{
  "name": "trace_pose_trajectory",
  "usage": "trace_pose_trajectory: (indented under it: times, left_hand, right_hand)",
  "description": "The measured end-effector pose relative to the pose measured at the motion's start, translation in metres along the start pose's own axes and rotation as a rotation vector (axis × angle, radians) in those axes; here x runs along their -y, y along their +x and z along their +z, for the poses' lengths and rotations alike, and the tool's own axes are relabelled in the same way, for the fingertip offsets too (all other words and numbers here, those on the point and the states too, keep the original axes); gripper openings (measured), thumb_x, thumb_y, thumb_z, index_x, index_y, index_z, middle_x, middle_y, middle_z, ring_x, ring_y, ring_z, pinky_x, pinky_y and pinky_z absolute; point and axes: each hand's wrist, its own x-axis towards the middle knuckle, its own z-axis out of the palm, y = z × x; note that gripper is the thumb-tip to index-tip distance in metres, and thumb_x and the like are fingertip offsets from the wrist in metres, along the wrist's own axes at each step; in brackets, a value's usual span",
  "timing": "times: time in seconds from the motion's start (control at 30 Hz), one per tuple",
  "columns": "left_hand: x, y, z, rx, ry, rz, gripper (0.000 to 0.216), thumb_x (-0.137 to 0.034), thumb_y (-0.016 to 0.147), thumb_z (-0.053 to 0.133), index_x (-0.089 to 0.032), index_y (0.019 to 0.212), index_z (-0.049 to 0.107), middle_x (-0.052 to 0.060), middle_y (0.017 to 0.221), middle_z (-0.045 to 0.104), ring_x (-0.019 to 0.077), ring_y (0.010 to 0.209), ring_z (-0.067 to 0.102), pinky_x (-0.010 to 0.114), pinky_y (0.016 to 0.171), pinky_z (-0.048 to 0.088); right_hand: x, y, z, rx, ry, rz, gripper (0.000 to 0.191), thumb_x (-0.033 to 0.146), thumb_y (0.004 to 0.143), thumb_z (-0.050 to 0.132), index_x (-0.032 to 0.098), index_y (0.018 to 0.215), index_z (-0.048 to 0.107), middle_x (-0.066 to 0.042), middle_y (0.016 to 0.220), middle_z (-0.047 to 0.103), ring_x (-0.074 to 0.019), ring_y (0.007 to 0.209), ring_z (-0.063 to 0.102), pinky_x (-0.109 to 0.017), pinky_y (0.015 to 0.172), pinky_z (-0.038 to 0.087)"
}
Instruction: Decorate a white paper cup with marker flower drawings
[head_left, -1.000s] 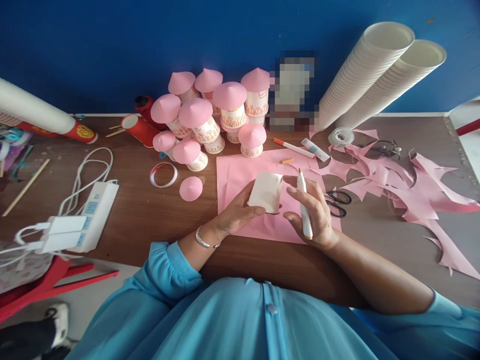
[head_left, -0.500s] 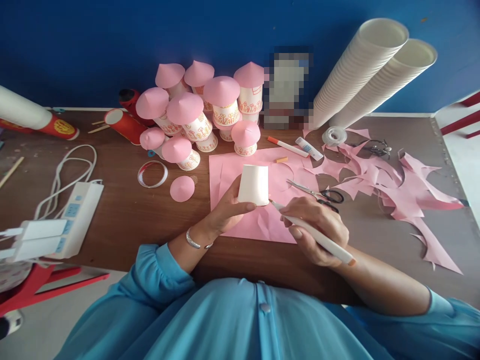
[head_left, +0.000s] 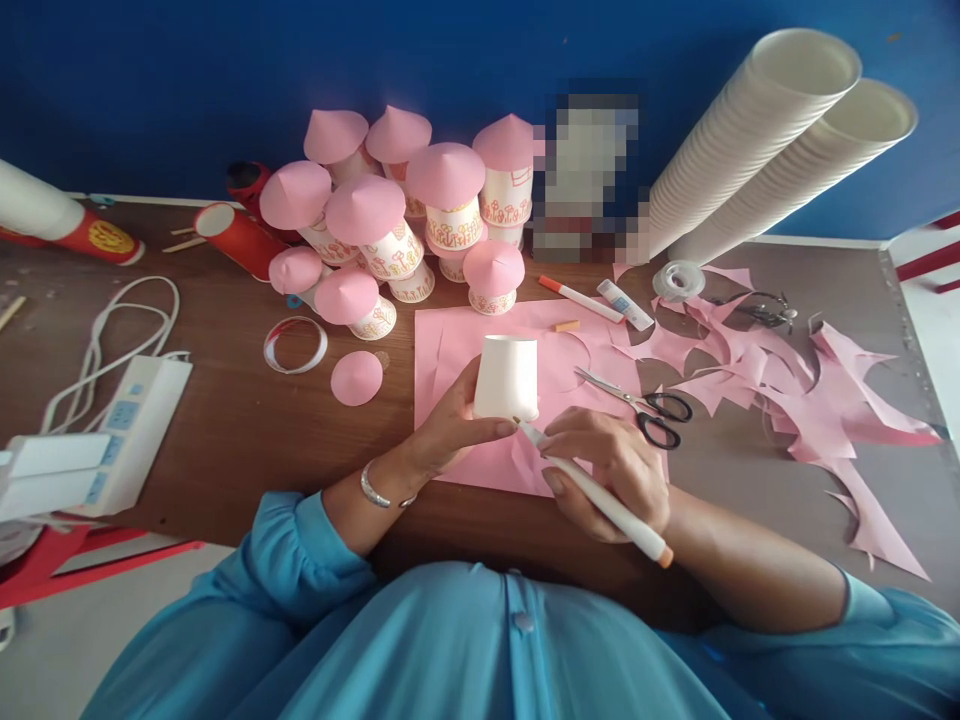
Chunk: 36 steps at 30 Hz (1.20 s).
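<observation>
My left hand [head_left: 454,420] is closed around a plain white paper cup [head_left: 506,375], which is held upside down with its rim toward me. In my right hand [head_left: 611,470] is a white marker [head_left: 615,508] with an orange end, its tip at the cup's rim near my left thumb. Beneath both hands lies a pink paper sheet [head_left: 431,350]. Black-handled scissors [head_left: 637,400] rest open on its right part, and a small orange marker cap [head_left: 567,326] lies behind the cup.
Several decorated cups with pink cone roofs [head_left: 367,212] stand at the back. Two tall stacks of paper cups [head_left: 742,140] lean at the right above pink paper scraps [head_left: 806,390]. Clear tape [head_left: 679,281], a glue tube [head_left: 624,303] and a power strip [head_left: 142,430] are on the table.
The marker tip has moved left and slightly down along the cup's rim, my right hand with it. My left hand still holds the cup. The whole view has shifted slightly.
</observation>
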Motion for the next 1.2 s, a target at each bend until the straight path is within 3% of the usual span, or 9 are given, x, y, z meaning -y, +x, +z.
trace_pose_trajectory:
  times: [0.07,0.3,0.5,0.9,1.2]
  left_hand:
    - [-0.0002,-0.001,0.0001,0.016,0.032,-0.001,0.07,-0.034,0.069,0.098,-0.027,0.128,0.061,0.002,0.11,0.066,0.0201,0.097,0.063,0.033,0.083,0.051]
    - [0.0052,-0.0027,-0.0052,0.0,0.101,0.003,0.074,-0.035,0.067,0.099,-0.027,0.13,0.061,0.003,0.11,0.066,0.0193,0.096,0.061,0.032,0.082,0.05]
    - [0.0044,-0.0026,-0.0049,0.044,0.057,0.02,0.07,-0.037,0.07,0.097,-0.027,0.128,0.061,0.004,0.111,0.067,0.0202,0.097,0.062,0.033,0.083,0.051]
    - [0.0031,-0.0019,-0.0033,0.08,0.04,0.031,0.066,-0.035,0.072,0.096,-0.027,0.127,0.06,0.002,0.108,0.067,0.019,0.094,0.063,0.033,0.083,0.05]
    - [0.0014,-0.0018,-0.0018,0.041,0.018,0.019,0.067,-0.034,0.07,0.097,-0.027,0.127,0.062,0.003,0.11,0.066,0.0193,0.099,0.061,0.034,0.088,0.049]
  right_hand:
    - [-0.0004,-0.0031,0.0004,0.004,-0.046,-0.032,0.021,0.01,0.093,0.059,0.017,0.112,0.062,-0.004,0.075,0.069,-0.0187,0.061,0.069,-0.03,0.052,0.059]
    - [0.0009,0.0007,-0.0049,-0.075,-0.091,0.07,0.02,0.007,0.088,0.061,0.021,0.102,0.063,0.001,0.069,0.067,-0.0158,0.056,0.068,-0.025,0.048,0.055]
    - [0.0015,0.0001,-0.0025,-0.057,-0.121,0.052,0.021,0.007,0.091,0.06,0.02,0.107,0.064,-0.002,0.074,0.07,-0.016,0.059,0.07,-0.026,0.053,0.059]
    - [0.0052,-0.0017,-0.0059,0.021,-0.166,0.04,0.016,0.008,0.092,0.061,0.019,0.104,0.062,-0.002,0.073,0.07,-0.0155,0.06,0.071,-0.025,0.051,0.057]
    - [-0.0004,-0.0004,-0.0067,0.004,-0.172,-0.019,0.015,0.013,0.099,0.06,0.017,0.113,0.064,-0.005,0.08,0.073,-0.0172,0.067,0.073,-0.027,0.058,0.064]
